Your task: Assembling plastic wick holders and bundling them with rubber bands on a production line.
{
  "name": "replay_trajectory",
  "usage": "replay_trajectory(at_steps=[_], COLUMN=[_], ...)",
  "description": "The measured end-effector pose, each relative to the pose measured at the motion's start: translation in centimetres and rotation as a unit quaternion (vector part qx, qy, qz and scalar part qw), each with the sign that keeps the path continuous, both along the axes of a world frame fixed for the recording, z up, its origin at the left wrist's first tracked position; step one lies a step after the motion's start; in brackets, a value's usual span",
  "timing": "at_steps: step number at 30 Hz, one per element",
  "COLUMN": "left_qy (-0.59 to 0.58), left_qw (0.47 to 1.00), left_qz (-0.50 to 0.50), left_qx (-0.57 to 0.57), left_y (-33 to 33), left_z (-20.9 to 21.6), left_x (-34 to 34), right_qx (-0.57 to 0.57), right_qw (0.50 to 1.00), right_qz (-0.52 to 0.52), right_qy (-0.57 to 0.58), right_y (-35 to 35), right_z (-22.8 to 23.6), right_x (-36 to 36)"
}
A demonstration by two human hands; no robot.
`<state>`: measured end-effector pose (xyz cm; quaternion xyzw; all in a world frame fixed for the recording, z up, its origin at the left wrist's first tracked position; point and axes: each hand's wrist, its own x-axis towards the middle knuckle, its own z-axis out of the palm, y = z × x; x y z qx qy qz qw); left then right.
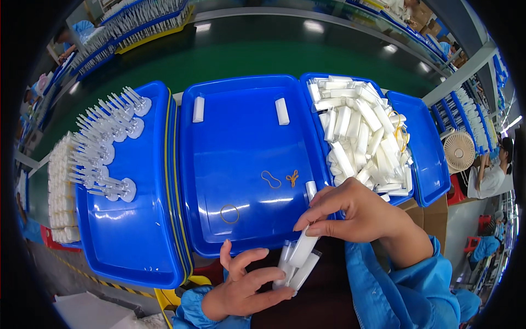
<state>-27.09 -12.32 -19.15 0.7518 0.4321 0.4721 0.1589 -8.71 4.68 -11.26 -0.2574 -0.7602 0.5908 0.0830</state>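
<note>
My left hand [246,282] holds a small bunch of white rectangular sticks in clear wrappers [307,272] below the middle tray, thumb and fingers curled around their lower ends. Above it, my right hand [359,216] pinches the upper end of one white wrapped stick [301,249] between thumb and fingers; its lower end meets the bunch. Beside my right hand, a blue tray is heaped with similar white sticks [361,126]. In the middle blue tray [241,142] lie a stick at the upper left [198,109], another at the upper right [281,111] and one [311,190] near my right hand.
Several tan rubber bands [230,214] lie in the middle tray. On the left, a stacked blue tray [126,236] carries upright clear plastic parts [109,137]. White bundles [62,186] stand beyond it. A round fan [459,152] and a seated person [490,175] are at the right.
</note>
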Motion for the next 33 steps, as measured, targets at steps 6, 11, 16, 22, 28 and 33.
replay_trajectory(at_steps=[6, 11, 16, 22, 28, 33], left_qy=[0.0, -0.049, -0.1, -0.354, -0.565, -0.615], left_qw=[1.0, 0.998, 0.987, 0.928, 0.604, 0.627], left_qz=[-0.005, 0.043, 0.122, -0.016, -0.246, -0.31], left_qx=[-0.009, 0.021, 0.041, -0.11, -0.506, -0.364], left_y=[-0.3, 0.0, 0.0, -1.2, -3.3, -2.9], left_z=[0.1, -0.5, -0.7, -1.1, -0.3, -0.6], left_x=[-0.2, -0.3, -0.1, -0.5, -0.7, -1.3], right_qx=[0.042, 0.015, 0.003, 0.116, 0.214, 0.215], right_qw=[0.997, 0.996, 0.999, 0.984, 0.928, 0.969], right_qz=[0.054, 0.082, 0.042, 0.119, 0.226, 0.056], right_qy=[0.036, 0.022, 0.02, 0.056, 0.206, 0.107], right_y=[-0.2, -1.4, -2.4, -3.2, -5.5, -2.7], right_z=[0.3, -0.4, -1.0, 0.9, 1.7, -1.7], right_x=[-0.3, -1.0, -1.1, -1.3, -5.3, -8.4])
